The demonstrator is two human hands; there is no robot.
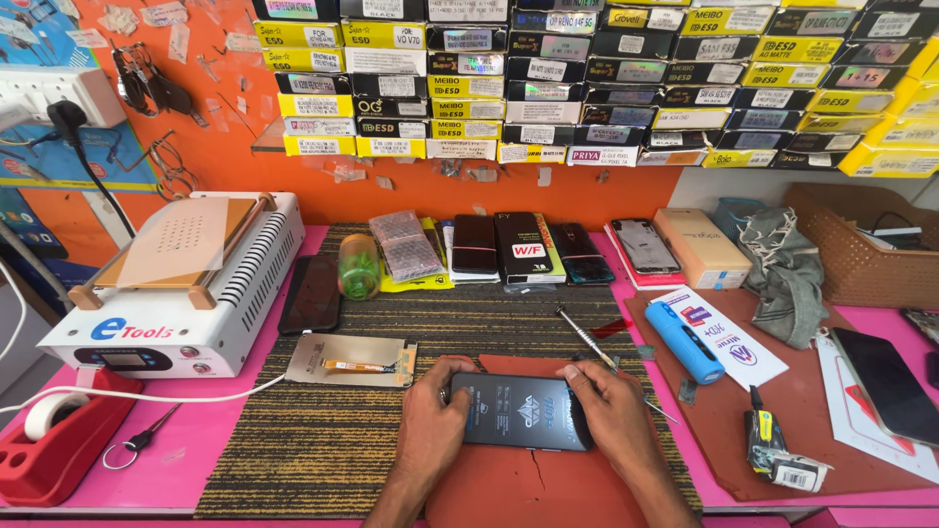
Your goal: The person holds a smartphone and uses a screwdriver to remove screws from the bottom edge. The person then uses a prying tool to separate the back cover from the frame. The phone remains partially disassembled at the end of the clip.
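Head view, repair bench. A dark phone (526, 412) lies flat on a red-brown mat (528, 489) at the near edge of the bench, about 6 o'clock in the view, long axis running 9 to 3 o'clock. Both hands are on it. The left hand (430, 416) closes round the 9 o'clock end, fingers curled over the short edge, thumb on the face. The right hand (608, 411) covers the 3 o'clock end, fingers bent and pressed down along the top edge and corner; whether they pinch anything under the palm cannot be told. Neither hand is nearer: the phone sits between them, each end gripped, wrists coming in from 6 o'clock. A screwdriver (585, 337) lies at 1 o'clock, just beyond the right fingertips, shaft slanting toward them. A bare display panel (350, 361) with a small orange ribbon lies at 10 o'clock, near the left hand but apart. Further out: a blue cylinder (685, 342) at 2 o'clock, a white heating machine (171, 293) at 10 o'clock, a red tape dispenser (54, 440) at 9 o'clock.
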